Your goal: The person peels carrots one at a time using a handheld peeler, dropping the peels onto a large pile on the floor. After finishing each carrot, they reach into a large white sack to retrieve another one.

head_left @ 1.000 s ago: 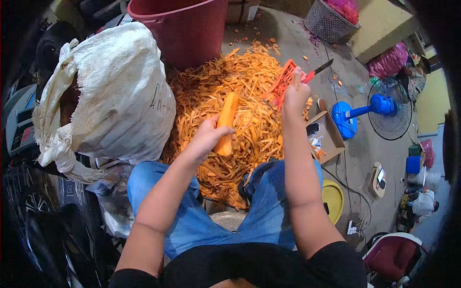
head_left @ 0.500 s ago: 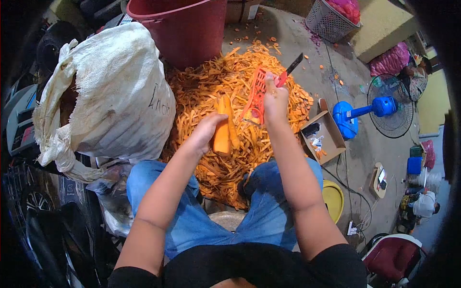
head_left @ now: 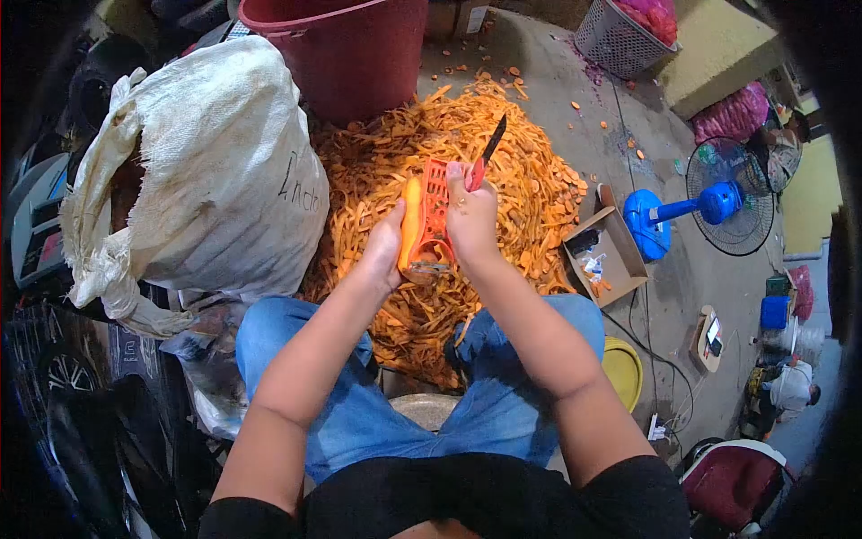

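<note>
My left hand is wrapped round an orange carrot, held upright over a large pile of orange peelings. In my right hand are a red peeler with a perforated body and a knife whose dark blade points up and away. The peeler lies against the right side of the carrot, its lower end near the carrot's bottom. Both hands are close together above the pile, between my knees.
A white sack stands at left, a red tub behind the pile. To the right are a cardboard box, a blue fan, a yellow lid and a cable. A person is at far right.
My right hand has moved left and down with the peeler and knife, bringing the peeler from apart to against the carrot. My left hand has shifted slightly.
</note>
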